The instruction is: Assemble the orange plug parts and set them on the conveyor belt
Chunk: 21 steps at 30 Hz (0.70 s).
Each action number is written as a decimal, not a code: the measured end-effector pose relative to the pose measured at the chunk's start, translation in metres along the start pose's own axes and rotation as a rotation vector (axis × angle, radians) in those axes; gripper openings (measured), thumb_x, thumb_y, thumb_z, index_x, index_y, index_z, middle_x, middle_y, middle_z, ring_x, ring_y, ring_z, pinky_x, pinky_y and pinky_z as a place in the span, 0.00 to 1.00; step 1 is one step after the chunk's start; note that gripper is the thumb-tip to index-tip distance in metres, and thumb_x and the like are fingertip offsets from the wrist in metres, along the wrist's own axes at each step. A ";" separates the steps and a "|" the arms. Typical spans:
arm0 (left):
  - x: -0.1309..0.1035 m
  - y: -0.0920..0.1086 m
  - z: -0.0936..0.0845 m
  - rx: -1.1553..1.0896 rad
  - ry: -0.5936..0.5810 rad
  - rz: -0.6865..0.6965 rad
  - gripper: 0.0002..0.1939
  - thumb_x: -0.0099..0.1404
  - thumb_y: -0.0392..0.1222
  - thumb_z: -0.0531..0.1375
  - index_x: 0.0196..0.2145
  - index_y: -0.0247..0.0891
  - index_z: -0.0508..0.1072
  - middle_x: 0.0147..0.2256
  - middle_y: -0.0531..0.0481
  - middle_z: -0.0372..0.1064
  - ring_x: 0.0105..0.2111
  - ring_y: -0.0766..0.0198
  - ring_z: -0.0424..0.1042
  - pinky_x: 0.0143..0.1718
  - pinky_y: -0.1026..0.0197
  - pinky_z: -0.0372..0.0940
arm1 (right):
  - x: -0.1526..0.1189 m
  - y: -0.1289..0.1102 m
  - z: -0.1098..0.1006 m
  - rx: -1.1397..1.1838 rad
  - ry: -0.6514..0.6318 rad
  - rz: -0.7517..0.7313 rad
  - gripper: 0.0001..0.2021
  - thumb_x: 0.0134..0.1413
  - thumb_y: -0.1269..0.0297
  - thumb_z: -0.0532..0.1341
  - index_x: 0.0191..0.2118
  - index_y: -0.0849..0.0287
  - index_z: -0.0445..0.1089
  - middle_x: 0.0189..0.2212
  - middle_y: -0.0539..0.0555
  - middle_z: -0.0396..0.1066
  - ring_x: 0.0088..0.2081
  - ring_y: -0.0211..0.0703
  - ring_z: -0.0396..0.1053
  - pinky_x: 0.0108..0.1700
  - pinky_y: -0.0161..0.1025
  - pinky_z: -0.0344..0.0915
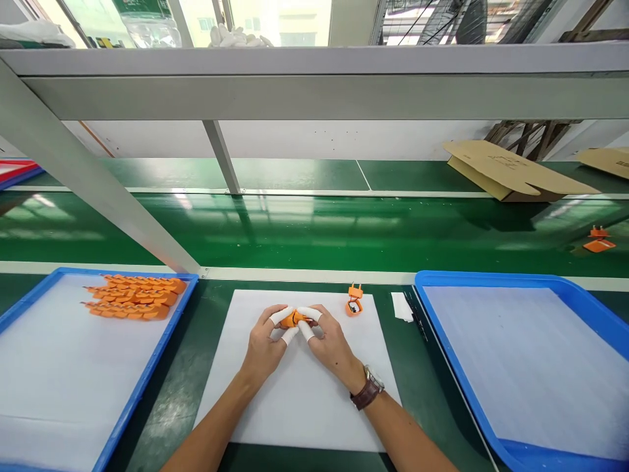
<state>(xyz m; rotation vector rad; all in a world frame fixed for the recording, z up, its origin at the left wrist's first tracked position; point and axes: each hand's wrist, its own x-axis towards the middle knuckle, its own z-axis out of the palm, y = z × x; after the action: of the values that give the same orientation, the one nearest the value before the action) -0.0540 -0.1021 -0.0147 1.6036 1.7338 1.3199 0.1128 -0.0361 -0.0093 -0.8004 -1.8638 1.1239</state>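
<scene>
Both hands meet over the white sheet (295, 406), holding one small orange plug piece (293, 319) between them. My left hand (265, 341) pinches its left side with thumb and index finger. On the other side my right hand (331, 341) grips it with thumb and fingertips. White finger cots cover the thumbs and index fingers. Details of the held piece are partly hidden by the fingers. Just right of my right hand, another orange plug part (354, 300) lies on the sheet, with two pins pointing away and an opening showing something white inside.
A blue-rimmed tray (142, 387) on the left carries rows of orange plug parts (137, 298). Another blue tray (462, 380) stands right, beside a white paper scrap (401, 307) and dark pens (417, 314). Behind runs a green belt (319, 229) bearing an orange plug (599, 240); cardboard (515, 167) lies beyond.
</scene>
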 end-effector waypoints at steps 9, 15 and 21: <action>0.000 0.001 -0.001 0.011 -0.011 0.009 0.19 0.66 0.39 0.63 0.54 0.51 0.72 0.53 0.49 0.69 0.38 0.62 0.77 0.41 0.54 0.78 | -0.001 0.000 0.002 -0.024 0.038 0.000 0.14 0.62 0.70 0.59 0.52 0.53 0.70 0.41 0.53 0.72 0.39 0.44 0.70 0.41 0.42 0.71; -0.003 -0.002 -0.002 0.037 -0.036 -0.020 0.20 0.66 0.38 0.64 0.54 0.52 0.73 0.54 0.49 0.70 0.37 0.63 0.77 0.38 0.56 0.78 | -0.001 -0.001 0.001 -0.023 -0.001 -0.037 0.13 0.63 0.71 0.58 0.51 0.53 0.69 0.42 0.54 0.71 0.38 0.43 0.69 0.38 0.41 0.70; -0.003 -0.004 0.000 0.108 -0.003 0.053 0.19 0.66 0.37 0.64 0.53 0.51 0.73 0.53 0.48 0.72 0.43 0.58 0.78 0.38 0.55 0.79 | -0.001 0.002 0.003 -0.053 -0.015 0.005 0.11 0.63 0.70 0.57 0.49 0.54 0.69 0.41 0.55 0.70 0.36 0.42 0.67 0.36 0.40 0.69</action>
<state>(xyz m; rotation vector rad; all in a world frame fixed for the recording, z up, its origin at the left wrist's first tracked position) -0.0557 -0.1044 -0.0187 1.7202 1.8001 1.2667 0.1110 -0.0373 -0.0122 -0.8294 -1.9120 1.0899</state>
